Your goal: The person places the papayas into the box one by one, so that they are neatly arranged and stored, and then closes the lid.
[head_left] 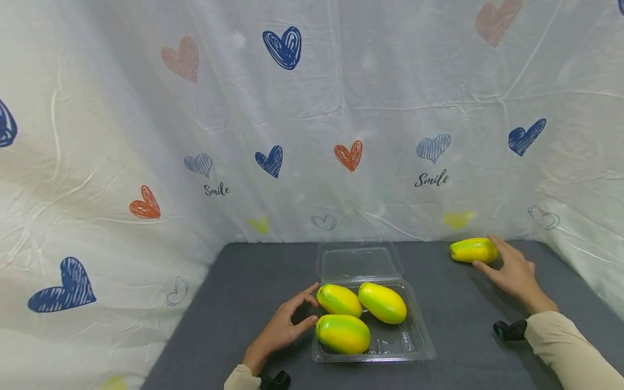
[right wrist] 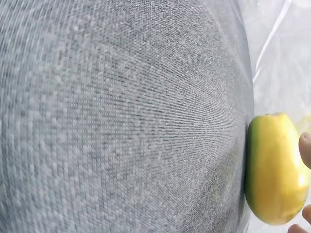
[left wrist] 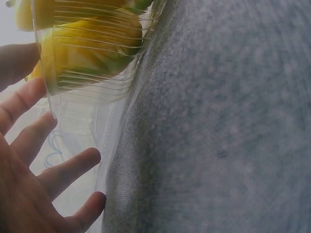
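A glossy, oblong yellow fruit (head_left: pixel 469 251), green along one side, lay with one end between the spread thumb and fingers of the right hand (head_left: pixel 515 275); whether they pinched it, I couldn't tell. The left hand (head_left: pixel 284 326) spread its fingers at a clear box (head_left: pixel 423 325), three yellow-green fruits (head_left: pixel 343 334) just beyond the fingertips.

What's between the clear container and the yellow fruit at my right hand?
Only gray cloth lies between the clear container and that yellow fruit; the head view shows it.

"Smile" (head_left: pixel 217 189) twice on white curtain (head_left: pixel 312 97)
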Action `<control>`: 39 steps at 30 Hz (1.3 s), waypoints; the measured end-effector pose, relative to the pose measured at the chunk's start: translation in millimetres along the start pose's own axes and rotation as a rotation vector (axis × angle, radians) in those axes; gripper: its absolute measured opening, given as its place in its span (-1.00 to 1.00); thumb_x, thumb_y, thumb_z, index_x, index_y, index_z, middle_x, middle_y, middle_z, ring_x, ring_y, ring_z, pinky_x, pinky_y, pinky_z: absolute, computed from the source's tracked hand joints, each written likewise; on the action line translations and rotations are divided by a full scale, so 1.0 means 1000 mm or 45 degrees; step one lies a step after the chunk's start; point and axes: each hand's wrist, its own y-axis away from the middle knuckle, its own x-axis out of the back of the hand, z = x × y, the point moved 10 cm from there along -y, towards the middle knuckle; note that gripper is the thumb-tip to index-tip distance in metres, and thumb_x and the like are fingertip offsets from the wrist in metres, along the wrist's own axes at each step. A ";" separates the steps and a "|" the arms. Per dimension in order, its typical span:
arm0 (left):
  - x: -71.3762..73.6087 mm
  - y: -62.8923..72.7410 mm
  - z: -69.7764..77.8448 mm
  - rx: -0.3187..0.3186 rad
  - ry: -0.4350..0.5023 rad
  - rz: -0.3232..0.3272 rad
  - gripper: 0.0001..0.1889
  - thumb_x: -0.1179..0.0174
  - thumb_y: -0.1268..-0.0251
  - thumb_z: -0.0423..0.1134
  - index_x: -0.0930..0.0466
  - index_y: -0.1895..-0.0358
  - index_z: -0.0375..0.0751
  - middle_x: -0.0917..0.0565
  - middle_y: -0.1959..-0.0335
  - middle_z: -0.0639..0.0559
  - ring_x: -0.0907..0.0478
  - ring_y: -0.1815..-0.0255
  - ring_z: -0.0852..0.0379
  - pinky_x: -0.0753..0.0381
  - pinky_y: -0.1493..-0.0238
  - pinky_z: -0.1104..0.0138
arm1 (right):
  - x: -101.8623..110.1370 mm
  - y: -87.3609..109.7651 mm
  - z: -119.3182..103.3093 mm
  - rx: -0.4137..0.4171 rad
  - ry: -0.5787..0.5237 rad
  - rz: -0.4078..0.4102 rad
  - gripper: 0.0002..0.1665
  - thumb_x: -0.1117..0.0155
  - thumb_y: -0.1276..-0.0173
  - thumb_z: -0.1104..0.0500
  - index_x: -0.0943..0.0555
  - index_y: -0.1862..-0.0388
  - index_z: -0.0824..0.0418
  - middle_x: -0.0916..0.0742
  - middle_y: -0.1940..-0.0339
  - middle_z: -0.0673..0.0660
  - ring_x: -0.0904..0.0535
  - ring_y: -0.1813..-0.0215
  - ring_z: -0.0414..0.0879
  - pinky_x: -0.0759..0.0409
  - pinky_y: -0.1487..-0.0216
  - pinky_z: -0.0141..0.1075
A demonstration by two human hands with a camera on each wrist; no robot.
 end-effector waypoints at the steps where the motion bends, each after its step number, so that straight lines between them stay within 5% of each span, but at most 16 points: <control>1: 0.000 0.000 0.000 -0.001 0.002 -0.002 -0.79 -0.24 -0.48 -0.10 -0.52 -0.06 -0.01 -0.22 -0.63 0.15 -0.13 -0.66 -0.06 -0.13 -0.54 -0.30 | 0.000 0.000 0.000 0.002 0.002 -0.004 0.04 -0.24 -0.47 -0.20 -0.04 -0.64 0.32 -0.27 -0.51 0.59 -0.22 -0.31 0.66 -0.17 0.04 0.47; 22: -0.002 -0.001 -0.002 0.006 -0.001 -0.007 -0.78 -0.23 -0.48 -0.06 -0.51 -0.05 0.03 -0.22 -0.63 0.17 -0.14 -0.66 -0.06 -0.15 -0.53 -0.30 | 0.005 0.004 -0.003 0.018 0.018 0.138 -0.33 -0.34 -0.42 0.04 -0.43 -0.33 0.42 -0.36 -0.19 0.62 -0.21 -0.16 0.56 -0.13 0.14 0.31; 28: 0.000 -0.001 0.000 0.001 0.000 -0.008 -0.79 -0.22 -0.49 -0.10 -0.51 -0.06 -0.02 -0.22 -0.63 0.15 -0.14 -0.66 -0.07 -0.14 -0.53 -0.31 | 0.005 0.003 -0.002 -0.003 -0.026 0.136 -0.42 -0.34 -0.38 0.14 -0.41 -0.19 0.48 -0.38 -0.24 0.63 -0.24 -0.18 0.57 -0.15 0.11 0.33; 39: 0.000 0.000 0.000 0.017 0.006 -0.012 -0.77 -0.23 -0.49 -0.09 -0.51 -0.07 -0.03 -0.21 -0.63 0.15 -0.13 -0.67 -0.06 -0.15 -0.53 -0.30 | 0.002 0.004 -0.005 0.050 -0.084 0.109 -0.38 -0.33 -0.42 0.15 -0.37 -0.27 0.49 -0.51 -0.17 0.58 -0.39 -0.11 0.53 -0.19 0.08 0.31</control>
